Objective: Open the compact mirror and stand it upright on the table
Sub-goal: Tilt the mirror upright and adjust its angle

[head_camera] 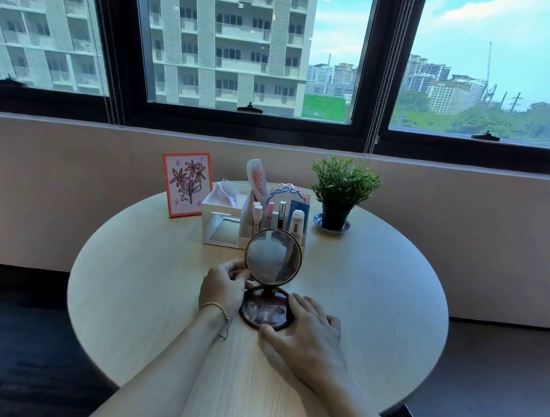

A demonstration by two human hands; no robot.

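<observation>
Pale wood-grain laminate forms the round bench (138, 312) on which we work, both forearms reaching in from the near edge. Our right hand (306, 339) lies flat, its fingers (300, 305) spread and pressed against the right rim of the compact mirror (270, 281); we judge this pins the lower half so it cannot slide. Our left hand (223, 288), which wears one thin bracelet (217, 308), has its fingers (237, 271) curled together on the left edge of the raised lid, near the hinge, apparently to set its angle. The compact sits at mid-bench, just before us: one disc flat on the wood, the other standing nearly upright above it, so two round glasses show. We judge the opening done and only the release left; whether it stands unaided we cannot tell.

Beyond it stands one white organiser (255, 221), with a box section and a divided section, placed within reach. It holds one pink comb (258, 179), one hairbrush (229, 193), one looped headband (286, 190) and about six small tubes and bottles. To its left leans one orange-framed flower drawing (185, 184); to its right, one potted plant (340, 190) stands on one blue-patterned saucer (316, 221). Farthest back, three window panes (238, 32) face apartment blocks.
</observation>
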